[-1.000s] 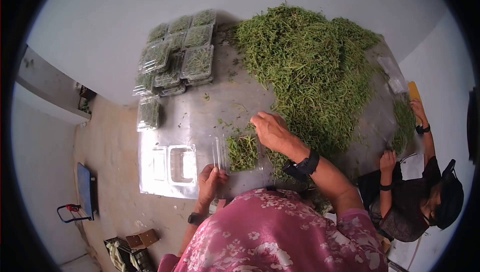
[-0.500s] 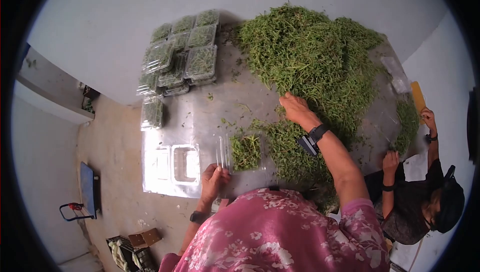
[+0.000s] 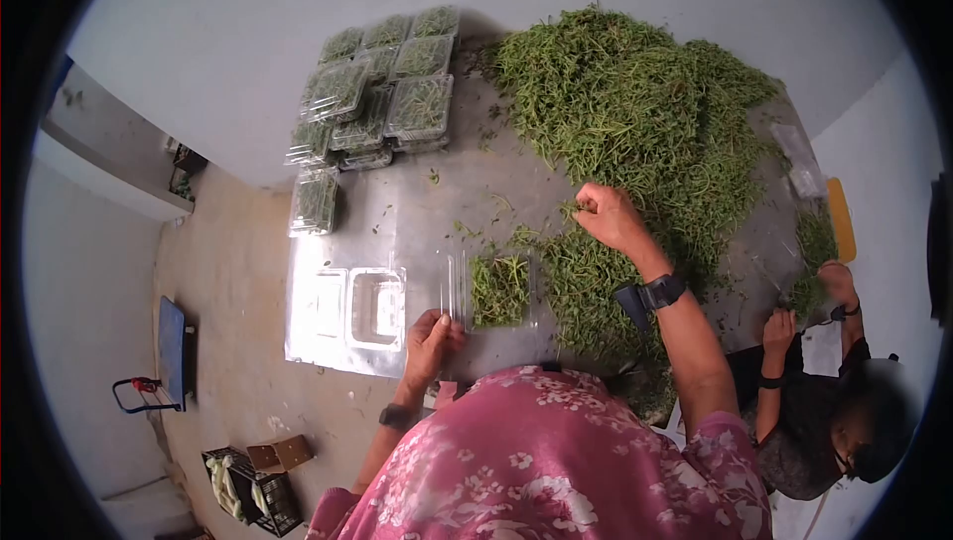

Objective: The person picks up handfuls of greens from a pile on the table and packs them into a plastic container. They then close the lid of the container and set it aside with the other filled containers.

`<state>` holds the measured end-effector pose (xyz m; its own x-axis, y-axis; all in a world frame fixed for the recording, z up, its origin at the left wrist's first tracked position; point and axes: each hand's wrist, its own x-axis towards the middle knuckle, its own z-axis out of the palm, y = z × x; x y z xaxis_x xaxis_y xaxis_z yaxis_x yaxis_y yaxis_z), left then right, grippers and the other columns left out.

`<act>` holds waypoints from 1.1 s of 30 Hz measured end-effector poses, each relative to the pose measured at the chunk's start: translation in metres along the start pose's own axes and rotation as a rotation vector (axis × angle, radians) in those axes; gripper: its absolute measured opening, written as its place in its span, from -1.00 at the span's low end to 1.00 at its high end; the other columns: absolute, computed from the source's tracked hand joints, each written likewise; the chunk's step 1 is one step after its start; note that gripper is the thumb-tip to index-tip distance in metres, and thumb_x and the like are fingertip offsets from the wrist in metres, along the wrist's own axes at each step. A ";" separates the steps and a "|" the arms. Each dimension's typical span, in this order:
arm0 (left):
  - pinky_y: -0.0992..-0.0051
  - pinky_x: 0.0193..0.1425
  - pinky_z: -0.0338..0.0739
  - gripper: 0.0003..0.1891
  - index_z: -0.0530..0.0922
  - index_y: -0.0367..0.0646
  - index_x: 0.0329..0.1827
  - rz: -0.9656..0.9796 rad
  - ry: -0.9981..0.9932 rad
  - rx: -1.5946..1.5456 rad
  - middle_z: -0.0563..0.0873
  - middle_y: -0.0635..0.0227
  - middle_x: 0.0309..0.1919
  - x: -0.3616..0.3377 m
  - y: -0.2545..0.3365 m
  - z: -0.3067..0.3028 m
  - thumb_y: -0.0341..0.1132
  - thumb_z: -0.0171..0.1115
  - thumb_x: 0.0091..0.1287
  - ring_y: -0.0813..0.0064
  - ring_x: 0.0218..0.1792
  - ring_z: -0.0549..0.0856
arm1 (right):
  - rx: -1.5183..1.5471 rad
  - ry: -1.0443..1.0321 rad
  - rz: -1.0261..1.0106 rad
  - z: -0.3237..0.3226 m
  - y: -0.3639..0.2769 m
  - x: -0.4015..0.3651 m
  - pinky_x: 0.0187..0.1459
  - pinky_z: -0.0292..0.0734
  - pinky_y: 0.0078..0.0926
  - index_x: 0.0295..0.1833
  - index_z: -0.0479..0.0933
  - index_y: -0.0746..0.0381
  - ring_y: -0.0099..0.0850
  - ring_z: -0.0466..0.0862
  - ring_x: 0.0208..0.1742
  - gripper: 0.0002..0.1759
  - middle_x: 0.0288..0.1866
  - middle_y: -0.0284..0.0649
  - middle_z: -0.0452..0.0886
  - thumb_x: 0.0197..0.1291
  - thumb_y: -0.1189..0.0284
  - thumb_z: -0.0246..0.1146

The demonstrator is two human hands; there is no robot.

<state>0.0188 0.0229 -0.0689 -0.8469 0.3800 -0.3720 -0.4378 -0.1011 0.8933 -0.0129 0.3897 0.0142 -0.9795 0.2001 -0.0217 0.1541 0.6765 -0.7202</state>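
Observation:
My left hand [image 3: 430, 341] is closed on the near edge of a clear plastic clamshell box [image 3: 449, 287], whose lid lies opened to the left. Cut green sprigs [image 3: 499, 290] fill the box's right half. My right hand [image 3: 608, 214] is raised at the left edge of the big green heap [image 3: 625, 113], fingers pinched, with a small bit of green sprig [image 3: 569, 210] at the fingertips. Below that hand, a smaller pile of greens [image 3: 596, 287] lies beside the box.
Filled clamshells [image 3: 417, 108] stand stacked at the back left of the metal table [image 3: 467, 183]. An opened, unfilled clamshell [image 3: 377, 309] lies at the left front. A co-worker [image 3: 809, 421] handles greens at the right. A blue cart [image 3: 172, 351] and a black crate [image 3: 268, 500] are on the floor.
My right hand has lifted a little off the heap and turned, fingers now pinched together. My left hand stays at the box edge. The whole view has shifted slightly.

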 end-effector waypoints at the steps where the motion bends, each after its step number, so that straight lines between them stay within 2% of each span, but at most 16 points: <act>1: 0.57 -0.30 0.55 -0.69 0.44 -0.28 -0.01 0.002 0.001 0.000 0.65 0.26 -0.32 0.001 0.001 0.000 -0.17 0.12 0.43 0.53 -0.37 0.64 | -0.038 -0.014 0.044 -0.002 -0.008 -0.002 -0.29 0.56 -0.31 -0.20 0.55 0.31 -0.26 0.68 -0.35 -0.76 -0.37 -0.13 0.66 0.02 0.43 0.33; 2: 0.57 -0.30 0.55 -0.68 0.44 -0.28 -0.01 0.000 0.003 0.002 0.65 0.25 -0.32 0.000 0.001 0.001 -0.17 0.12 0.43 0.53 -0.37 0.64 | -0.074 -0.031 0.089 -0.003 -0.017 -0.005 -0.31 0.56 -0.32 -0.20 0.55 0.31 -0.27 0.69 -0.36 -0.75 -0.38 -0.13 0.68 0.03 0.41 0.33; 6: 0.57 -0.29 0.56 -0.67 0.43 -0.28 0.00 -0.002 -0.003 -0.017 0.65 0.25 -0.32 -0.001 0.000 0.001 -0.16 0.13 0.43 0.52 -0.37 0.65 | 0.188 -0.085 0.045 0.005 -0.057 -0.023 -0.32 0.56 -0.36 -0.22 0.54 0.36 -0.28 0.70 -0.37 -0.72 -0.40 -0.05 0.67 0.02 0.38 0.32; 9: 0.58 -0.30 0.57 -0.65 0.43 -0.28 0.00 -0.011 0.001 -0.018 0.65 0.24 -0.32 0.000 -0.002 -0.001 -0.14 0.14 0.42 0.52 -0.37 0.65 | 0.229 -0.155 0.022 0.033 -0.072 -0.033 -0.31 0.56 -0.36 -0.22 0.54 0.38 -0.26 0.70 -0.37 -0.71 -0.39 -0.03 0.67 0.03 0.38 0.31; 11: 0.59 -0.30 0.57 -0.64 0.43 -0.28 0.00 -0.010 -0.002 -0.003 0.65 0.24 -0.31 0.000 -0.002 -0.001 -0.13 0.14 0.42 0.53 -0.36 0.65 | 0.262 -0.188 -0.027 0.068 -0.055 -0.034 -0.53 0.50 -0.53 -0.20 0.48 0.38 -0.55 0.58 -0.61 -0.75 -0.51 -0.23 0.61 0.10 0.43 0.29; 12: 0.59 -0.30 0.57 -0.64 0.43 -0.28 0.00 -0.010 -0.002 0.005 0.65 0.24 -0.31 0.000 -0.001 -0.001 -0.12 0.15 0.42 0.53 -0.36 0.65 | 0.290 -0.176 -0.024 0.074 -0.055 -0.040 -0.45 0.54 -0.45 -0.16 0.47 0.37 -0.43 0.65 -0.51 -0.75 -0.42 -0.16 0.64 0.11 0.45 0.29; 15: 0.61 -0.30 0.56 -0.69 0.44 -0.32 -0.03 -0.013 0.015 -0.026 0.67 0.26 -0.32 -0.002 0.002 0.001 -0.19 0.14 0.43 0.56 -0.38 0.65 | 0.094 0.005 -0.210 0.077 -0.053 -0.042 -0.32 0.57 -0.38 -0.13 0.47 0.37 -0.27 0.70 -0.33 -0.73 -0.28 -0.07 0.66 0.10 0.46 0.30; 16: 0.60 -0.30 0.57 -0.67 0.44 -0.31 -0.02 -0.009 0.011 -0.016 0.66 0.26 -0.32 -0.002 0.001 0.000 -0.17 0.14 0.42 0.55 -0.37 0.65 | 0.114 -0.030 -0.191 0.070 -0.055 -0.043 -0.24 0.57 -0.29 -0.12 0.47 0.36 -0.14 0.68 -0.24 -0.73 -0.25 -0.04 0.64 0.08 0.48 0.29; 18: 0.59 -0.30 0.57 -0.63 0.43 -0.29 0.01 0.001 -0.004 0.003 0.65 0.26 -0.31 0.000 -0.002 -0.001 -0.11 0.14 0.42 0.53 -0.36 0.64 | 0.057 -0.052 -0.248 0.065 -0.061 -0.045 -0.25 0.55 -0.27 -0.12 0.46 0.36 -0.12 0.66 -0.26 -0.74 -0.27 -0.06 0.62 0.08 0.49 0.27; 22: 0.59 -0.30 0.57 -0.66 0.44 -0.30 -0.01 0.005 -0.003 -0.004 0.65 0.26 -0.31 0.000 -0.002 -0.001 -0.15 0.14 0.42 0.55 -0.37 0.64 | -0.048 -0.024 -0.399 0.074 -0.085 -0.058 -0.19 0.49 -0.22 -0.19 0.47 0.32 -0.12 0.60 -0.24 -0.84 -0.27 -0.10 0.55 0.08 0.54 0.20; 25: 0.60 -0.30 0.56 -0.69 0.45 -0.33 -0.03 0.002 0.011 -0.017 0.66 0.26 -0.32 -0.001 0.002 0.003 -0.20 0.14 0.43 0.56 -0.39 0.64 | -0.348 -0.065 -0.563 0.097 -0.089 -0.064 -0.09 0.42 -0.26 -0.21 0.48 0.30 -0.16 0.57 -0.13 -0.85 -0.21 -0.08 0.53 0.04 0.55 0.16; 28: 0.61 -0.31 0.55 -0.69 0.44 -0.34 -0.03 -0.010 0.017 0.009 0.65 0.25 -0.33 -0.001 0.001 0.002 -0.21 0.14 0.43 0.57 -0.41 0.63 | -0.601 -0.200 -0.540 0.129 -0.064 -0.063 -0.02 0.36 -0.27 -0.21 0.48 0.30 -0.18 0.55 -0.10 -0.82 -0.22 -0.06 0.53 0.01 0.54 0.13; 31: 0.61 -0.32 0.54 -0.69 0.44 -0.35 -0.03 0.004 0.020 0.019 0.65 0.26 -0.34 -0.002 0.005 0.006 -0.21 0.13 0.43 0.57 -0.42 0.63 | -0.585 -0.147 -0.590 0.130 -0.062 -0.064 -0.04 0.39 -0.26 -0.22 0.55 0.34 -0.22 0.58 -0.17 -0.80 -0.25 -0.07 0.58 0.08 0.48 0.11; 33: 0.61 -0.32 0.55 -0.69 0.43 -0.35 -0.04 0.001 0.023 0.016 0.65 0.26 -0.35 -0.002 0.006 0.006 -0.22 0.12 0.44 0.56 -0.42 0.62 | -0.541 -0.151 -0.559 0.121 -0.069 -0.063 -0.02 0.38 -0.24 -0.22 0.55 0.33 -0.22 0.57 -0.14 -0.80 -0.24 -0.08 0.57 0.08 0.48 0.11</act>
<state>0.0193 0.0273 -0.0611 -0.8539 0.3588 -0.3769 -0.4326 -0.0867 0.8974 0.0229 0.2450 -0.0189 -0.9313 -0.3434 0.1219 -0.3625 0.9067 -0.2157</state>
